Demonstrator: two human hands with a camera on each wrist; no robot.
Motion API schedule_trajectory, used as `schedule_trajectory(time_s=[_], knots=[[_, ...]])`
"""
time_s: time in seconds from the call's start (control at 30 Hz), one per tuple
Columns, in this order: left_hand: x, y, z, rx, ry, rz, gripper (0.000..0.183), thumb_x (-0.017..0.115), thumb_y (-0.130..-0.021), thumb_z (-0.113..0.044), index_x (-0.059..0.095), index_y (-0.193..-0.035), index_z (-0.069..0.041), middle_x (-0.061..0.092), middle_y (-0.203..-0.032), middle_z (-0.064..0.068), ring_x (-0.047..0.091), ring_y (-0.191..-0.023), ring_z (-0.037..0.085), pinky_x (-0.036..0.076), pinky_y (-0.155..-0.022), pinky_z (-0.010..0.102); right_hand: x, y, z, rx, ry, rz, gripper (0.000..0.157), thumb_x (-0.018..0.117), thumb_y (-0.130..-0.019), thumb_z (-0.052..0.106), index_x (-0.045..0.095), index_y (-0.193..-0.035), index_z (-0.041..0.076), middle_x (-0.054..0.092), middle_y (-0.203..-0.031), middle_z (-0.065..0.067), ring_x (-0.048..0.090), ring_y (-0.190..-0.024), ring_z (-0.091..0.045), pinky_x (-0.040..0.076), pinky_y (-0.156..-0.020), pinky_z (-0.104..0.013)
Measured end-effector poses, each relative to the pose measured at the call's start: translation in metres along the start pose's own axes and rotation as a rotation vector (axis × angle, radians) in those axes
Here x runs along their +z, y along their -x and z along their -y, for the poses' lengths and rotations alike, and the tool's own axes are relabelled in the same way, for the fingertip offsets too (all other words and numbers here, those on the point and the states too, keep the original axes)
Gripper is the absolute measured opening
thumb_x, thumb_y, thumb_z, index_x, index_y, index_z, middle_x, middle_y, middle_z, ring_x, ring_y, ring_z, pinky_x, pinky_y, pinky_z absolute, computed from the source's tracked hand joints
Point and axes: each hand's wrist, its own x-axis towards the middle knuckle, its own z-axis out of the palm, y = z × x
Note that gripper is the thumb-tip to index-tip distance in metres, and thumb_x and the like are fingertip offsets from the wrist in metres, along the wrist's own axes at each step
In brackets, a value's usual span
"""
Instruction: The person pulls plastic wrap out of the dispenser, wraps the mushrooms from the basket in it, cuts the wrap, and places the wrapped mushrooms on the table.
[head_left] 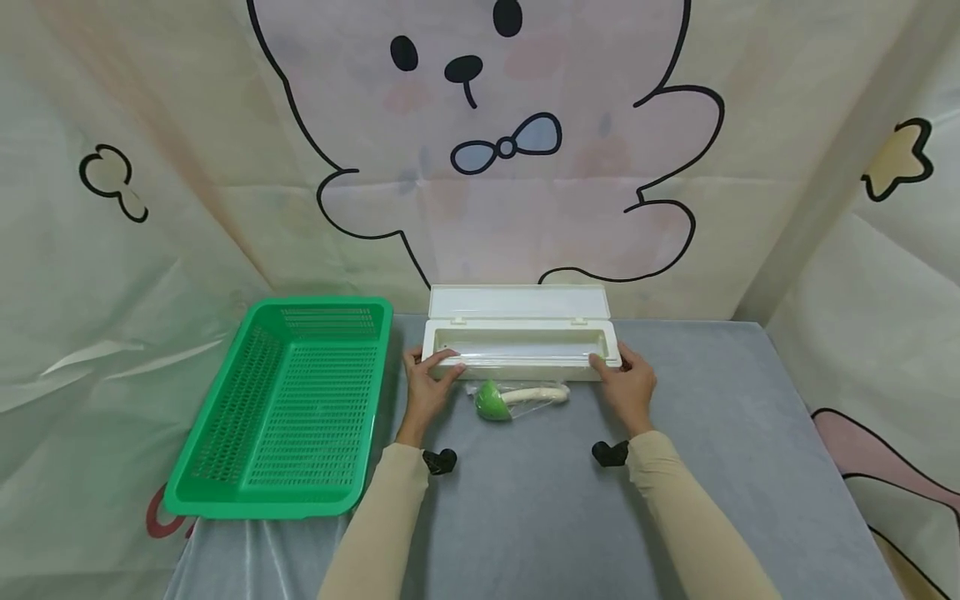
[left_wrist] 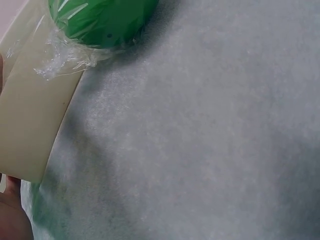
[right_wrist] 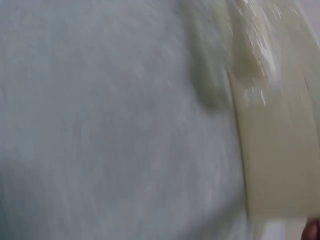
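A long white box (head_left: 517,374) that looks like a cling film dispenser stands at the back of the table, its hinged lid (head_left: 519,302) raised. A rail runs along its front edge. My left hand (head_left: 427,387) grips the left end, thumb on the front; my right hand (head_left: 632,390) holds the right end the same way. Just in front lies a green-domed thing with a white stem (head_left: 492,402), wrapped in clear film. Its green dome (left_wrist: 105,20) appears in the left wrist view beside the box (left_wrist: 35,115). The right wrist view is blurred, with the box (right_wrist: 280,160) at right.
A green plastic basket (head_left: 318,417) with slotted walls stands left of the box. Grey cloth covers the table (head_left: 540,517). Printed fabric (head_left: 495,225) hangs right behind the table and at both sides.
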Motion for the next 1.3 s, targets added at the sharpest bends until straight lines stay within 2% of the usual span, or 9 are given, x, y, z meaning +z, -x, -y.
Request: schedule_trajectory(time_s=[0.07,0.13,0.3,0.47,0.57,0.73,0.87,1.07,1.3], knots=[[0.001,0.0,0.0,0.001,-0.007,0.007,0.024,0.085,-0.083,-0.01,0.077,-0.104,0.0,0.037,-0.126,0.025,0.037,-0.12,0.04,0.033,-0.102,0.052,-0.008,-0.004,-0.005,0.002,-0.026,0.003,0.047,0.076,-0.092,0.018,0.065,-0.132,-0.002,0.068,-0.124,-0.022,0.061,-0.091,-0.013,0.046,-0.072,-0.014],[0.001,0.0,0.0,-0.001,-0.014,0.008,0.025,0.085,-0.083,-0.011,0.077,-0.104,0.0,0.037,-0.126,0.024,0.037,-0.12,0.039,0.033,-0.102,0.052,-0.014,-0.007,-0.009,0.01,-0.055,0.031,0.043,0.075,-0.094,0.02,0.067,-0.131,0.0,0.068,-0.126,-0.02,0.06,-0.09,-0.007,0.045,-0.068,-0.008],[-0.002,0.003,-0.003,-0.037,-0.029,0.019,0.041,0.084,-0.084,-0.012,0.072,-0.121,0.0,0.035,-0.133,0.027,0.036,-0.127,0.042,0.033,-0.107,0.056,-0.018,0.006,-0.016,0.099,-0.059,0.096,0.061,0.071,-0.095,0.042,0.061,-0.137,-0.001,0.065,-0.13,-0.021,0.061,-0.099,-0.009,0.044,-0.072,-0.007],[-0.003,0.013,-0.012,-0.104,-0.112,0.022,0.089,0.083,-0.088,-0.025,0.033,-0.158,-0.006,0.019,-0.153,0.026,0.023,-0.142,0.042,0.027,-0.113,0.061,-0.009,0.037,-0.019,0.201,-0.036,0.092,0.066,0.07,-0.094,0.049,0.059,-0.134,-0.003,0.067,-0.123,-0.019,0.064,-0.093,-0.013,0.044,-0.068,-0.011],[-0.001,0.023,-0.019,-0.135,-0.102,-0.047,0.094,0.083,-0.086,-0.033,0.029,-0.158,-0.009,0.018,-0.152,0.022,0.023,-0.141,0.039,0.027,-0.112,0.061,-0.004,0.046,-0.015,0.192,-0.104,0.225,0.07,0.074,-0.093,0.042,0.051,-0.139,-0.005,0.062,-0.129,-0.022,0.063,-0.107,-0.022,0.046,-0.075,-0.012],[0.006,0.043,-0.028,-0.2,-0.093,-0.09,0.06,0.08,-0.088,-0.041,0.051,-0.128,-0.008,0.032,-0.13,0.018,0.037,-0.128,0.039,0.037,-0.103,0.059,0.0,0.042,-0.011,0.164,-0.204,0.524,0.08,0.082,-0.089,0.021,0.035,-0.149,-0.004,0.053,-0.144,-0.024,0.05,-0.131,-0.036,0.047,-0.088,-0.021],[0.01,0.052,-0.03,-0.203,-0.035,0.073,0.043,0.074,-0.095,-0.032,0.061,-0.125,-0.004,0.048,-0.126,0.02,0.051,-0.118,0.037,0.045,-0.098,0.051,0.004,0.038,-0.013,0.111,-0.144,0.609,0.078,0.086,-0.083,0.012,0.039,-0.143,-0.004,0.058,-0.139,-0.025,0.052,-0.126,-0.037,0.046,-0.093,-0.032],[0.01,0.057,-0.03,-0.194,0.056,0.413,0.039,0.063,-0.103,-0.019,0.061,-0.134,0.004,0.066,-0.118,0.022,0.067,-0.095,0.027,0.053,-0.079,0.031,0.013,0.038,-0.016,-0.035,-0.033,0.582,0.063,0.087,-0.079,0.003,0.054,-0.13,-0.012,0.066,-0.109,-0.023,0.061,-0.099,-0.032,0.049,-0.081,-0.029],[0.005,0.06,-0.033,-0.271,0.145,0.473,0.064,0.084,-0.084,-0.008,0.056,-0.141,0.0,0.063,-0.111,0.015,0.064,-0.091,0.021,0.053,-0.076,0.026,0.003,0.038,-0.011,0.018,-0.161,0.662,0.048,0.082,-0.085,0.003,0.059,-0.124,-0.015,0.067,-0.101,-0.016,0.061,-0.082,-0.011,0.051,-0.069,-0.022]])
